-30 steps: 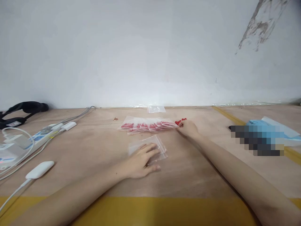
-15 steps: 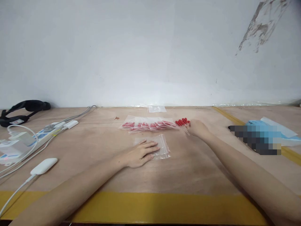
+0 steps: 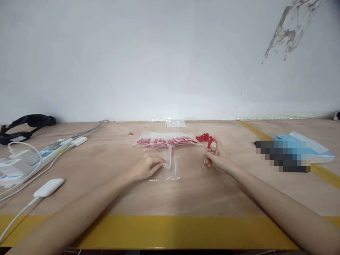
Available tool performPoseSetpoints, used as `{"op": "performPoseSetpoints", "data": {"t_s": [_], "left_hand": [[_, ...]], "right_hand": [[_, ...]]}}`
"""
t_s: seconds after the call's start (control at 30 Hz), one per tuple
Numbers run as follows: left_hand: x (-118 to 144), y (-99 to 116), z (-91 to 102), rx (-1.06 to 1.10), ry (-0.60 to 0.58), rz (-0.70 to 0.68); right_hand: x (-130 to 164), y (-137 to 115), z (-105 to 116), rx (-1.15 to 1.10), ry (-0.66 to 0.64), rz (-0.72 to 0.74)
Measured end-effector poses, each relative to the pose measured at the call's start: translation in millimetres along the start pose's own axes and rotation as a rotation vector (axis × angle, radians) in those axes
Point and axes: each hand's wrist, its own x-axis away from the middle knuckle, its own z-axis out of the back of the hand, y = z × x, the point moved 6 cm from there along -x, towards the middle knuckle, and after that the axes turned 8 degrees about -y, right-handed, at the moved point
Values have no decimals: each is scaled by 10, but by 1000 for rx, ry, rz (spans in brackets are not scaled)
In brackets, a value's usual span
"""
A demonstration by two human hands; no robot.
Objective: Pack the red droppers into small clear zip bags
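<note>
The left hand (image 3: 147, 166) is pinching a clear bag (image 3: 168, 156), thumb pressing against curled fingers; the right hand (image 3: 220, 157) is gripping a red-topped dropper (image 3: 209, 143) between partly bent fingers. More red-topped droppers (image 3: 203, 137) are lying just beyond it. Another bag (image 3: 174, 173) is lying below the pinched one, and filled bags (image 3: 164, 141) are overlapping in a row behind.
</note>
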Motion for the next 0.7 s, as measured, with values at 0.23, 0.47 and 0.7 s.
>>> {"op": "performPoseSetpoints", "data": {"t_s": [0.23, 0.47, 0.7], "left_hand": [[-340, 433, -243, -69, 11, -156], [-380, 313, -569, -107, -205, -65], [-142, 224, -410, -77, -197, -44]], "right_hand": [[-23, 106, 158, -147, 139, -22], [-11, 177, 284, -198, 264, -6], [-15, 211, 192, -229, 260, 33]]}}
